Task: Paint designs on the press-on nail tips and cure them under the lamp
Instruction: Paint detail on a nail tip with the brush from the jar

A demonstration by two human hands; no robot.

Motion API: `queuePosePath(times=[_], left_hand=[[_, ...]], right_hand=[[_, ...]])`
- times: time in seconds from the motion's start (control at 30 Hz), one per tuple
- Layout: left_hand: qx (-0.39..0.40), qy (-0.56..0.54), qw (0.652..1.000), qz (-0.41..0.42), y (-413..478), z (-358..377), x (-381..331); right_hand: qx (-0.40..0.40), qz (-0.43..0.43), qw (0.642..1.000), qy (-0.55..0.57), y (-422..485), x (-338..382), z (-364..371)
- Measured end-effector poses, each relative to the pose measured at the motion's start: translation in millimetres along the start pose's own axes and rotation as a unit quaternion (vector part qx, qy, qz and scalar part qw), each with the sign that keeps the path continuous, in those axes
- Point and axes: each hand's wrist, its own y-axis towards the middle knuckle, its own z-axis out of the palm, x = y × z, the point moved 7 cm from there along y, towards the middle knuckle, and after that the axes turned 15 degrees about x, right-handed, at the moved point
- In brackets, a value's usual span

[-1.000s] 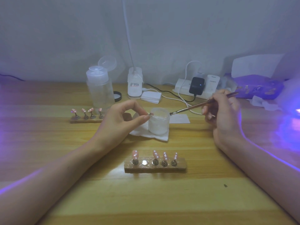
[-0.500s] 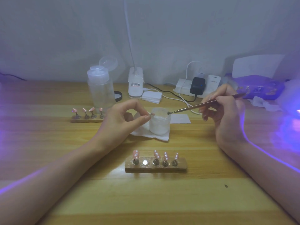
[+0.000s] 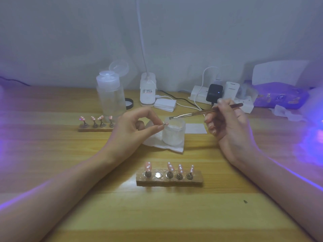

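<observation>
My left hand point(image 3: 134, 127) pinches a small nail tip on its stand point(image 3: 165, 124) between thumb and forefinger, right beside a frosted white jar point(image 3: 173, 132). My right hand point(image 3: 227, 123) holds a thin brush point(image 3: 206, 112), whose bristle end sits over the jar's open rim. A wooden holder point(image 3: 169, 179) in front of me carries several pink dotted nail tips point(image 3: 170, 166) on pegs, and its second socket is bare. A second wooden holder point(image 3: 95, 128) with several pink tips stands at the left.
The jar stands on a white tissue point(image 3: 162, 145). Behind are a clear pump bottle point(image 3: 110, 96), a small black-rimmed lid point(image 3: 129, 103), a white lamp base point(image 3: 147, 89), a power strip with chargers point(image 3: 215, 93) and a purple packet point(image 3: 279, 96). Purple light glows at the right edge.
My right hand has moved left and the brush tip has travelled from right of the jar to over its rim. My left hand has stayed put with the nail tip.
</observation>
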Motion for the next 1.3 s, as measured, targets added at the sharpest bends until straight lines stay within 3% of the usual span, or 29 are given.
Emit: queuePosePath(times=[0.33, 0.8, 1.3], left_hand=[[-0.001, 0.014, 1.0, 0.009, -0.2, 0.7, -3.3], [-0.002, 0.001, 1.0, -0.005, 0.1, 0.4, 0.1], [0.008, -0.017, 1.0, -0.011, -0.9, 1.7, -0.3]], right_hand=[[0.03, 0.011, 0.999, -0.032, 1.9, -3.8, 3.2], [0.012, 0.002, 0.996, -0.087, -0.7, 0.1, 0.7], [0.017, -0.028, 0.997, -0.064, -1.1, 6.1, 1.6]])
